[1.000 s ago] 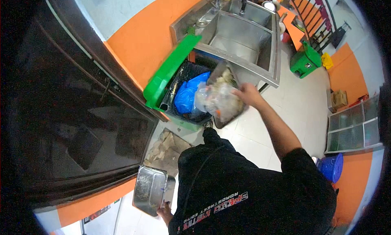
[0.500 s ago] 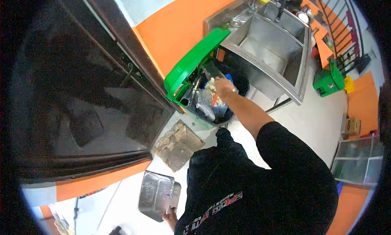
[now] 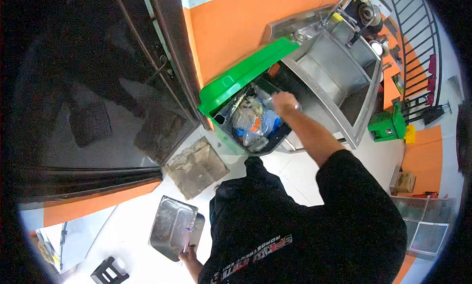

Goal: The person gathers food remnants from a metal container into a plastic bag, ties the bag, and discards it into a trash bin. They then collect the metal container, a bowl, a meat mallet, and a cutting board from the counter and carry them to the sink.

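My right hand (image 3: 286, 103) is over the open bin, closed around a clear plastic container (image 3: 266, 87) tilted toward the bin's inside. Its exact shape is blurred. The black bin (image 3: 269, 149) has its green lid (image 3: 246, 70) raised. Inside lie crumpled plastic bags (image 3: 244, 119) with orange and blue scraps and pale food bits. Low at the left, my left hand (image 3: 188, 254) grips the edge of a rectangular metal pan (image 3: 173, 225). Another metal pan seems to sit beneath it, and a thin light strip with a purple mark runs along its side near the fingers.
A steel sink (image 3: 329, 70) stands beside the bin. Flattened cardboard (image 3: 196, 168) lies on the white floor by the dark door (image 3: 98, 112). A smaller green bin (image 3: 387, 125) is farther right. A black stool-like object (image 3: 109, 271) is at lower left.
The view has shifted. My right hand has moved off the scraps toward the sink side of the bin; pale food bits now show among the bags. The left hand still holds the pan.
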`<move>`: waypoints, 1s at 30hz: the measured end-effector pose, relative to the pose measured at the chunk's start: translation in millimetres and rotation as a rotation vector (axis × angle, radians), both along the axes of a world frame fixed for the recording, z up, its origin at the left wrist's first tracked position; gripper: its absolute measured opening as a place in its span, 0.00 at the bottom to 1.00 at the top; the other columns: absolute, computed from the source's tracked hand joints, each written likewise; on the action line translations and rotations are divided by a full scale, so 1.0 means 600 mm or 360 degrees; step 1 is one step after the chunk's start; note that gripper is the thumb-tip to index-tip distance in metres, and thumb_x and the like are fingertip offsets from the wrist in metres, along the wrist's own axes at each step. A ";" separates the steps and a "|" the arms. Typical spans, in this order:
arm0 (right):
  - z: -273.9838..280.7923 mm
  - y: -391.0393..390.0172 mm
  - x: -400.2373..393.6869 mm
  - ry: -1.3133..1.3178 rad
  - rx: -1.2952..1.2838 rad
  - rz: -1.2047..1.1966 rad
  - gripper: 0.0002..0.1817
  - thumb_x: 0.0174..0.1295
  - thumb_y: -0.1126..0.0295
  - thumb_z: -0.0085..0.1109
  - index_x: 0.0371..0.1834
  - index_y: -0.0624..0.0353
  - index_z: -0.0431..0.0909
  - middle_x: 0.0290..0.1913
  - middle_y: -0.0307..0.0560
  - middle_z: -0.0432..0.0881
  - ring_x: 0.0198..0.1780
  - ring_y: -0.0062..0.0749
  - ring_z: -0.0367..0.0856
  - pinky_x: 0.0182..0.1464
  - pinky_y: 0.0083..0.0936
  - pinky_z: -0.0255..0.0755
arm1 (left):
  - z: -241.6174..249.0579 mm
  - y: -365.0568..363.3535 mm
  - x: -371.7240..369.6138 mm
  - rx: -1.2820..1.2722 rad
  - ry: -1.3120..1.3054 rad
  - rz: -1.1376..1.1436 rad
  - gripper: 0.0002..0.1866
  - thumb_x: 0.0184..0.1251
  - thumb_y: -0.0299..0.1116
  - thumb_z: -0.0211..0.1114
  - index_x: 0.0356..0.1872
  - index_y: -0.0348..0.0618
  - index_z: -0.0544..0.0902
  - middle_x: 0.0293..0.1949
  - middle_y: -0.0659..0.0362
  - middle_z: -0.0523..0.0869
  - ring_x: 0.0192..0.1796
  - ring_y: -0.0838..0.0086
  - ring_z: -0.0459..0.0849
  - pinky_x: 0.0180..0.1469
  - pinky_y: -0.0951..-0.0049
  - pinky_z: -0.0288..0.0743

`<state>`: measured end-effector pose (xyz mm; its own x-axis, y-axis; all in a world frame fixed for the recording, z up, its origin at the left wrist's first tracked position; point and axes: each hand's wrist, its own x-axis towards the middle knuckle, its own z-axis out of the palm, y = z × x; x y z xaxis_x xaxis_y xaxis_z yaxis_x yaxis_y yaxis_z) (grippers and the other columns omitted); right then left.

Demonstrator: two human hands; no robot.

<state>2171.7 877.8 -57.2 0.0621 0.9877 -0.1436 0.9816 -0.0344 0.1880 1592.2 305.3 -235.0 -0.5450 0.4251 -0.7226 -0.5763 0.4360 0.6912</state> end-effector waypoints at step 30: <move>-0.060 -0.115 0.032 -0.0679 -0.0377 0.0800 0.08 0.59 0.65 0.53 0.35 0.48 0.83 0.32 0.42 0.87 0.37 0.34 0.87 0.31 0.34 0.79 | -0.103 -0.013 -0.087 0.0119 -0.0129 0.0194 0.21 0.61 0.28 0.42 0.51 0.26 0.73 0.48 0.42 0.80 0.46 0.50 0.82 0.49 0.47 0.79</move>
